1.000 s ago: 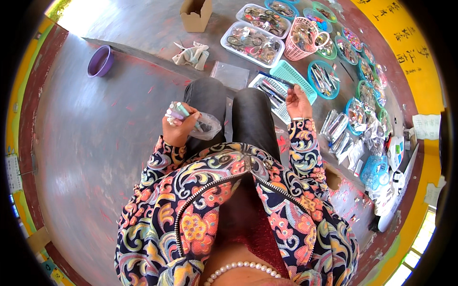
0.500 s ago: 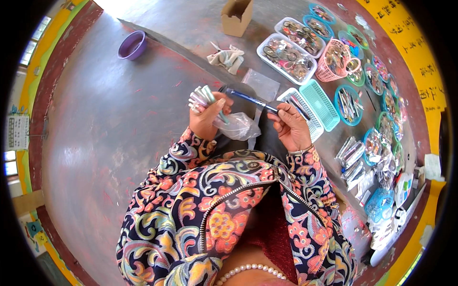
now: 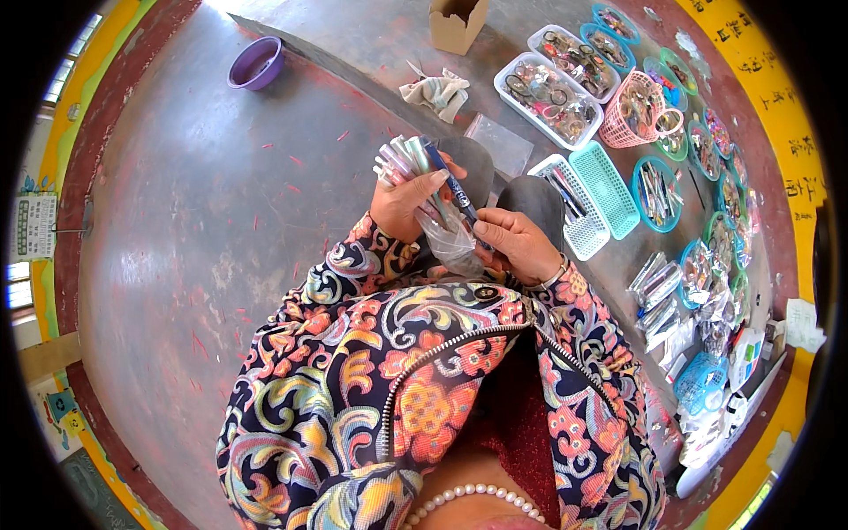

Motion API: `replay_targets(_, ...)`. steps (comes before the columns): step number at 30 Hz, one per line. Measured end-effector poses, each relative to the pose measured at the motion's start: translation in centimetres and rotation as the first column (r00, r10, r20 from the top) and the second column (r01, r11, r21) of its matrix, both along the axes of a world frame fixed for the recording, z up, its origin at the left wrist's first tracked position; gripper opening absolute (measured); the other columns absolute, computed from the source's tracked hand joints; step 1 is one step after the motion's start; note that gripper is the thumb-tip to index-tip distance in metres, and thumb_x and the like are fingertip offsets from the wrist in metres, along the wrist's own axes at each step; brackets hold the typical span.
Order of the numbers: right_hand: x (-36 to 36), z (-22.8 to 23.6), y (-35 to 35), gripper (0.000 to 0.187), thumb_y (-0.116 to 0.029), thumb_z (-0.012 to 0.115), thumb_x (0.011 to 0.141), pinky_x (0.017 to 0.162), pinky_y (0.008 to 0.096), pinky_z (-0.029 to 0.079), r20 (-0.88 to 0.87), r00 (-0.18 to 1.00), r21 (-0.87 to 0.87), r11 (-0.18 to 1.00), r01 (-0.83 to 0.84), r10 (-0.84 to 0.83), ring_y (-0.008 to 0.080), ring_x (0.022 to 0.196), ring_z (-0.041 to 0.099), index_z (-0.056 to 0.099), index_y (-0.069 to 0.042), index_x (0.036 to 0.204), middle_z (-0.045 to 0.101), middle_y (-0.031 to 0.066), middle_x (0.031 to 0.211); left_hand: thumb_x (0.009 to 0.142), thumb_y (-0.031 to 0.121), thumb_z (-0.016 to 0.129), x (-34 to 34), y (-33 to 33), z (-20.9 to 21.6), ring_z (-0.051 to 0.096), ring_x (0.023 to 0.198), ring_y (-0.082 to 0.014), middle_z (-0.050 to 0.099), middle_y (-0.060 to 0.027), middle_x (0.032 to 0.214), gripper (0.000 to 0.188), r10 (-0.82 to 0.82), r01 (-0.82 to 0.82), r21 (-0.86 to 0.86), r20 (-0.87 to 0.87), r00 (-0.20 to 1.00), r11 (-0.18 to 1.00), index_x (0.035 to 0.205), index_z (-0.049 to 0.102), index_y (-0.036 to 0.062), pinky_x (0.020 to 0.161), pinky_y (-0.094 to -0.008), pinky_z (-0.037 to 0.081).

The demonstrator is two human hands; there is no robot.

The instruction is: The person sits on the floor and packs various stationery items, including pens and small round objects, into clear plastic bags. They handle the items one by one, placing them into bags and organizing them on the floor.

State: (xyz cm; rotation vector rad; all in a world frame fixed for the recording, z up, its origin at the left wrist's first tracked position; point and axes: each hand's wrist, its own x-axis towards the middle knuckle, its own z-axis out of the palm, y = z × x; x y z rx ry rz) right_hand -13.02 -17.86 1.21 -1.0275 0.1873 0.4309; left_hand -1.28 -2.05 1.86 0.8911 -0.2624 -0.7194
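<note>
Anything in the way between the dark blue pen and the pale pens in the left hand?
Nothing visible: the dark blue pen, its lower end in the right hand, slants close beside the pale pens in the left hand. The clear plastic bag hangs just below; whether it touches that pen is unclear.

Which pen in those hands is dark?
The slim dark-blue pen, its lower end at the right hand; the slim pens bunched in the left hand look pale.
</note>
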Motion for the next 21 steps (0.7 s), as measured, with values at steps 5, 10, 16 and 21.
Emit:
replay_targets(5,0.1,-0.3,1.0,0.026,-0.027,0.050,0.091,0.041,0.0187,0.030,-0.048,0.998,0.202,0.979,0.038,-0.029,0.0059,0.048,0.039,0.051,-0.003,0.101,0.049,-0.0009,0.067,0.077,0.004,0.061,0.0,-0.4,0.1,0.056,0.069,-0.0161,0.061,-0.0123,0.082,0.020,0.023,-0.024,-0.010,-0.055,0.998,1.000,0.096,0.055,0.0011,0.061,-0.0288,0.046)
replay_targets(10,0.5,0.4,1.5,0.023,-0.026,0.049,0.091,0.041,0.0173,0.026,-0.043,0.995,0.107,0.990,0.090,-0.085,0.0038,0.048,0.036,0.052,-0.005,0.085,0.043,-0.0032,0.059,0.076,0.005,0.062,-0.2,-0.5,0.2,0.056,0.067,-0.0150,0.061,-0.0092,0.079,0.014,0.097,-0.092,0.045,-0.115,0.989,0.995,0.089,0.057,0.0029,0.060,-0.0281,0.046)
replay_targets(16,-0.4,-1.4,1.4,0.020,-0.021,0.059,0.083,0.049,0.0248,0.038,0.413,0.911,-0.691,0.658,0.300,0.018,0.0097,0.052,0.047,0.058,-0.001,0.079,0.052,0.0041,0.059,0.083,0.014,0.056,6.1,2.2,-1.9,0.054,0.066,-0.0155,0.057,-0.0057,0.076,0.012,0.462,-0.459,0.052,-0.087,0.883,0.887,0.088,0.055,0.0036,0.066,-0.0322,0.047)
replay_targets(21,-0.4,-0.3,0.8,0.018,-0.019,0.056,0.087,0.043,0.0174,0.032,0.147,0.967,-0.434,0.865,0.252,-0.208,0.0027,0.046,0.043,0.058,-0.002,0.086,0.051,-0.0021,0.056,0.086,0.010,0.052,7.5,4.1,-1.4,0.054,0.065,-0.0163,0.057,-0.0070,0.084,0.012,0.430,-0.459,-0.194,-0.173,0.886,0.867,0.095,0.054,0.0033,0.069,-0.0360,0.048)
